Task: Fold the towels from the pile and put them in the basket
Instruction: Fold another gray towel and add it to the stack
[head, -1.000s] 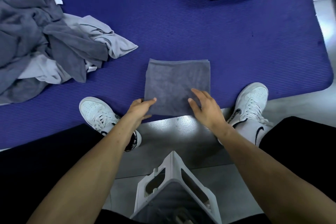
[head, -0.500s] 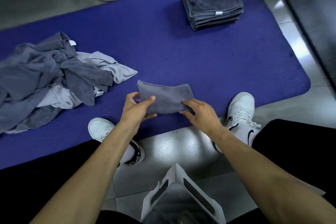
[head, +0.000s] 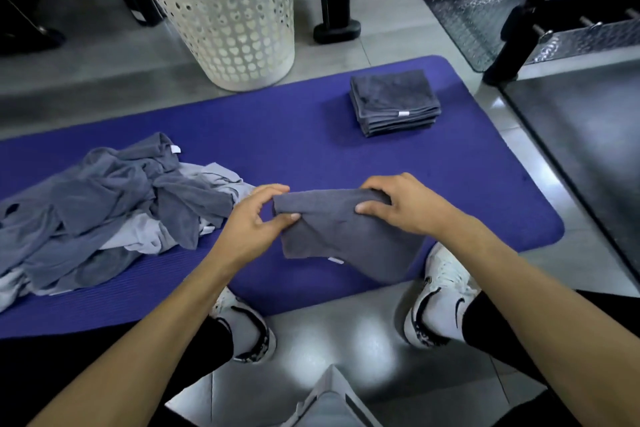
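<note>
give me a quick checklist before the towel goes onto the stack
1. Both hands hold the towel: ok, left hand pinches its left edge, right hand grips its top right.
2. Towel folded: ok, it hangs as a small folded panel.
3. Towel off the mat: cannot tell, its lower edge may touch.
4. Stack tidy enough to take another: ok, edges line up.
5. Way to the stack: ok, only bare mat between.
6. Basket upright: ok; inside cannot tell.
7. Pile finished: not ok, towels remain.

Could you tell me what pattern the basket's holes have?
Heart-shaped cutouts across the white basket, seen in the head view.
</note>
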A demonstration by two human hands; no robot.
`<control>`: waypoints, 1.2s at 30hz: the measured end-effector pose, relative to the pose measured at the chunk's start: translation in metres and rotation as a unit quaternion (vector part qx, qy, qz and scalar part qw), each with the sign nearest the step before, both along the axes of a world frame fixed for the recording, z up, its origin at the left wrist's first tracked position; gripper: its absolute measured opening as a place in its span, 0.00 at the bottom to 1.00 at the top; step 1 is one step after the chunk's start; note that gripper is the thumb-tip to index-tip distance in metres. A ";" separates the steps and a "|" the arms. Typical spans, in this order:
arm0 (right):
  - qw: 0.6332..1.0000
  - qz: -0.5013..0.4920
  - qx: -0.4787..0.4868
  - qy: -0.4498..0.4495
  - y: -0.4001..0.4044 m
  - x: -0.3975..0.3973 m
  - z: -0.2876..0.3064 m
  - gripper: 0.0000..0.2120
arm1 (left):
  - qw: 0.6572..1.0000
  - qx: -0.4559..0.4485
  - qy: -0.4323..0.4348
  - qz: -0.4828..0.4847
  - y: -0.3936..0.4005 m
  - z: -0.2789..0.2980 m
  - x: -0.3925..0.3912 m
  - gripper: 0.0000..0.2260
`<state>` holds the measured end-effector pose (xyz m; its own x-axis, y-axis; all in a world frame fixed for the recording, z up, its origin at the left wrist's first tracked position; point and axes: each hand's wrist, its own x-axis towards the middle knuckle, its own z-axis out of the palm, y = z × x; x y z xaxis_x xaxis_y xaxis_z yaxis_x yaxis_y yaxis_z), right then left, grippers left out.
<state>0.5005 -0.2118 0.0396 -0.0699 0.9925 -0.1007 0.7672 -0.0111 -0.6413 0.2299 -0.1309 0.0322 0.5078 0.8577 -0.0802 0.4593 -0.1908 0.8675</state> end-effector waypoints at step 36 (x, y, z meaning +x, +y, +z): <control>0.900 -0.415 0.000 0.132 0.140 0.226 -0.010 0.13 | 0.992 -0.111 -0.008 0.066 0.203 0.006 0.275 0.04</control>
<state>0.7267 -0.0717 0.0294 0.6736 0.7143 -0.1897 0.3158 -0.5102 -0.8000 0.5053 0.0717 0.0378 0.3956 0.8785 -0.2677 0.4540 0.0663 0.8885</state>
